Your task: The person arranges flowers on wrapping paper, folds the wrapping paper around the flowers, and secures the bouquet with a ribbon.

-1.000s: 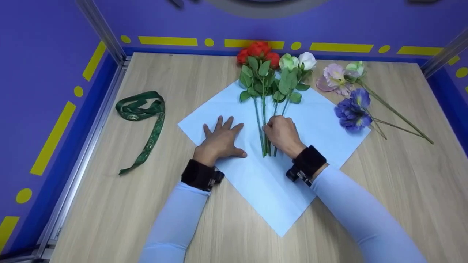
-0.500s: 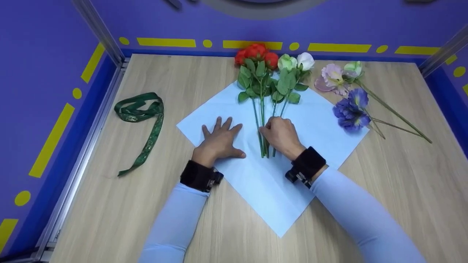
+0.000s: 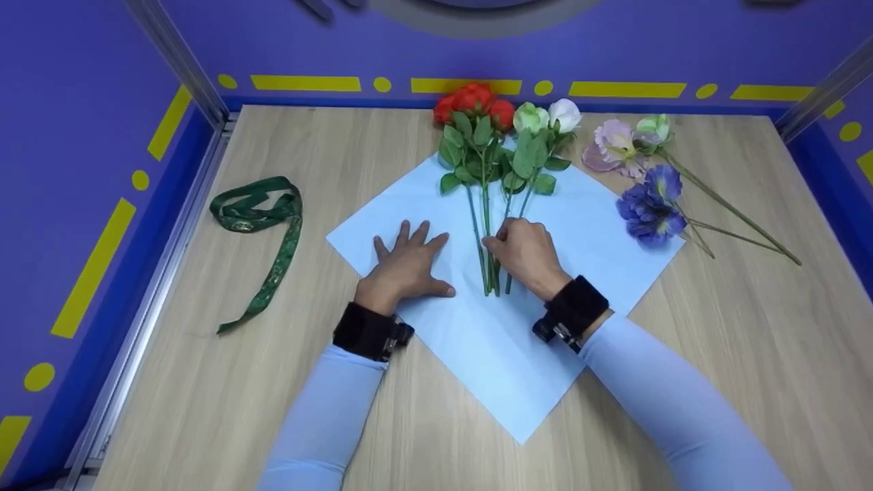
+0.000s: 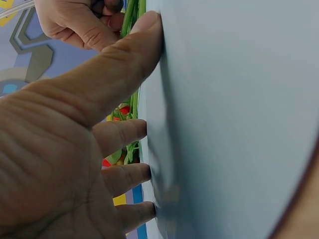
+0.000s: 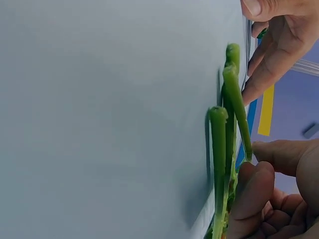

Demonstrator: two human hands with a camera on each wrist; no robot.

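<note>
A light blue sheet of wrapping paper (image 3: 436, 204) lies cornerwise under both hands. My left hand (image 3: 402, 269) rests on its left part with fingers spread, and the left wrist view shows the thumb and fingertips touching the paper. My right hand (image 3: 528, 252) pinches green flower stems (image 5: 239, 109) between thumb and forefinger, just over the paper. Those stems lead up to red flowers (image 3: 472, 99), next to a green-and-white flower (image 3: 530, 118) and a white one (image 3: 565, 114), all with leafy stems. The exact number of stems pinched I cannot tell.
A dark green ribbon (image 3: 283, 256) lies loosely looped on the wooden table (image 3: 273, 409) at left. On the right are a pink-purple flower (image 3: 617, 144), a pale green bloom (image 3: 655, 127) and a blue-purple flower (image 3: 651, 211) overlapping the paper's corner. Blue panels (image 3: 307, 48) enclose the table.
My right thumb has shifted slightly left across the stems. My left hand stays spread on the paper, and the flowers keep their arrangement; the head view has tilted a little.
</note>
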